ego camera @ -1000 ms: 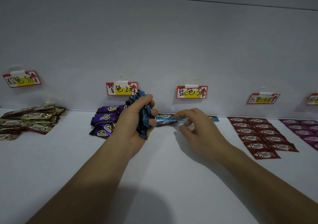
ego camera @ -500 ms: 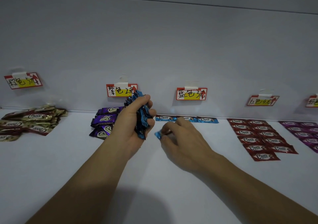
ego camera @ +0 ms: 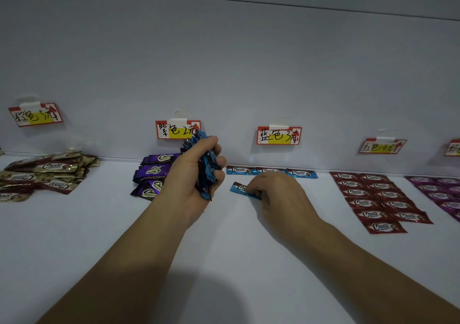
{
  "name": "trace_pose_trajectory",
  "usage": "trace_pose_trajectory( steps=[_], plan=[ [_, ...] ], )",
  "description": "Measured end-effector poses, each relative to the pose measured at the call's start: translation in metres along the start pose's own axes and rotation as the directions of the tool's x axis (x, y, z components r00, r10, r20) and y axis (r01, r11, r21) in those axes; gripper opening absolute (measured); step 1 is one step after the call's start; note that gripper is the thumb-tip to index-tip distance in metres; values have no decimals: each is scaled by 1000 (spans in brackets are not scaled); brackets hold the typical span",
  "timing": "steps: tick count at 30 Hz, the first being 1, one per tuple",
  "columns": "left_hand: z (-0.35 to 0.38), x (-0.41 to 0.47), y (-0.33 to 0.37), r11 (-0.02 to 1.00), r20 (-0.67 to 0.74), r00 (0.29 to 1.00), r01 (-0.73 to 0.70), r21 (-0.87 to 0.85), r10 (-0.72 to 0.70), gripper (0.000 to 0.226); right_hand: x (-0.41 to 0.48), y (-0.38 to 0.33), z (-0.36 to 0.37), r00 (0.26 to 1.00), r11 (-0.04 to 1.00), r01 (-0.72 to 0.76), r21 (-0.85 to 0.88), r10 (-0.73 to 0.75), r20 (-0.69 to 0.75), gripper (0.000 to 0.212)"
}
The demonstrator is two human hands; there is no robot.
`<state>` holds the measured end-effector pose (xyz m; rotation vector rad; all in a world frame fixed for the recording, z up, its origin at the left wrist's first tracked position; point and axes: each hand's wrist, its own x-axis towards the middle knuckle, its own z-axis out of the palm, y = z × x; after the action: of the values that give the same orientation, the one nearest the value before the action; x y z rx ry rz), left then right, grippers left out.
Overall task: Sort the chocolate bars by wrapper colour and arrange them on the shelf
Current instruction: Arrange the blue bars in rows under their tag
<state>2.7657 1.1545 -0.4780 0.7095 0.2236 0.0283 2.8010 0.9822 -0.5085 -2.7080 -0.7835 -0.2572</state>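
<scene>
- head view, down onto a white shelf [ego camera: 224,261] against a pale back wall.
- left hand [ego camera: 191,176] raised off the shelf, fingers and thumb curled tight round a bundle of blue bars [ego camera: 207,171], wrapper ends sticking out above and below the fist.
- right hand [ego camera: 281,194] low on the shelf, fingers bent over the right end of a single blue bar [ego camera: 239,188], holding it down; thumb hidden under the hand.
- single blue bar flat on the shelf, slightly slanted, just in front of a row of three blue bars [ego camera: 271,171] laid end to end along the wall, below the tag for blue [ego camera: 278,135].
- purple bars [ego camera: 151,174] loosely stacked left of the left hand, under the tag for purple [ego camera: 178,129], partly hidden by the wrist.
- gold and brown bars [ego camera: 44,171] heaped at far left under the far-left tag [ego camera: 36,114].
- red bars [ego camera: 378,199] in two neat columns on the right, below the tag for red [ego camera: 382,146].
- magenta bars [ego camera: 440,191] at the right edge, cut off by the frame.
</scene>
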Motion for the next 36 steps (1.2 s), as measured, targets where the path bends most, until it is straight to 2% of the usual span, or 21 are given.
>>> trace_pose_trajectory(
  steps=[4, 9, 16, 31, 34, 36],
  plan=[
    [0, -1, 0, 1000, -10, 1000, 0, -10, 0, 16, -8, -4, 8, 997, 998, 48, 51, -45, -64, 32],
    [0, -1, 2, 1000, 3, 1000, -11, -27, 11, 13, -12, -9, 19, 994, 992, 111, -53, -112, -17, 36],
    [1, -2, 2, 999, 3, 1000, -17, -33, 17, 10, -15, -12, 16, 995, 988, 85, -127, -78, 61, 58],
    [1, -3, 0, 999, -37, 999, 8, -38, -10, 24, -10, -7, 24, 995, 986, 87, -141, -79, 67, 56],
    [1, -2, -3, 998, -39, 998, 38, -56, -40, 24, -10, -8, 23, 993, 990, 94, -103, -86, 84, 57],
    [2, -3, -7, 994, -44, 996, 73, -81, -77, 25, -10, -9, 18, 996, 994, 88, 64, -90, 20, 57]
  ],
)
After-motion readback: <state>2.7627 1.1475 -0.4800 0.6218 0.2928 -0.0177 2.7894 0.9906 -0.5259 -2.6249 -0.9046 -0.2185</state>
